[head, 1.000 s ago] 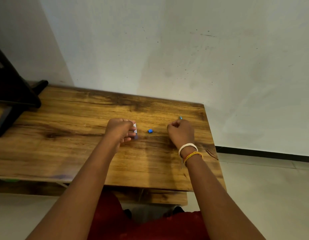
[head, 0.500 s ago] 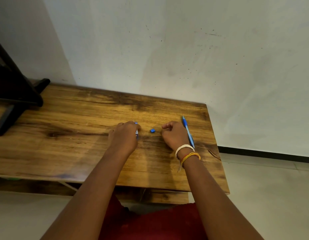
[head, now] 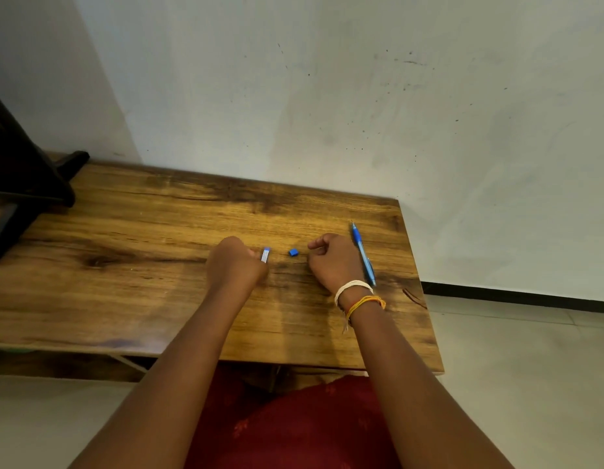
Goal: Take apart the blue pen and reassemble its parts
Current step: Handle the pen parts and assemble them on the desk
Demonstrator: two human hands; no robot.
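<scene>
A blue pen body (head: pixel 363 253) lies on the wooden table (head: pixel 158 299), tip pointing away from me, just right of my right hand (head: pixel 332 262). That hand rests on the table with fingers curled and nothing visible in it. A small blue end piece (head: pixel 293 252) sits on the table between my hands. My left hand (head: pixel 238 264) is closed around a short pale-blue pen cap (head: pixel 265 255), whose end sticks out at the thumb side.
A black stand (head: pixel 26 184) occupies the table's far left corner. A white wall runs directly behind the table. The table's right edge drops to a tiled floor (head: pixel 530 384). My red-clothed lap is below the front edge.
My right hand has put the pen body down on the table and come to rest beside it. My left hand lowered toward the table, still holding the cap.
</scene>
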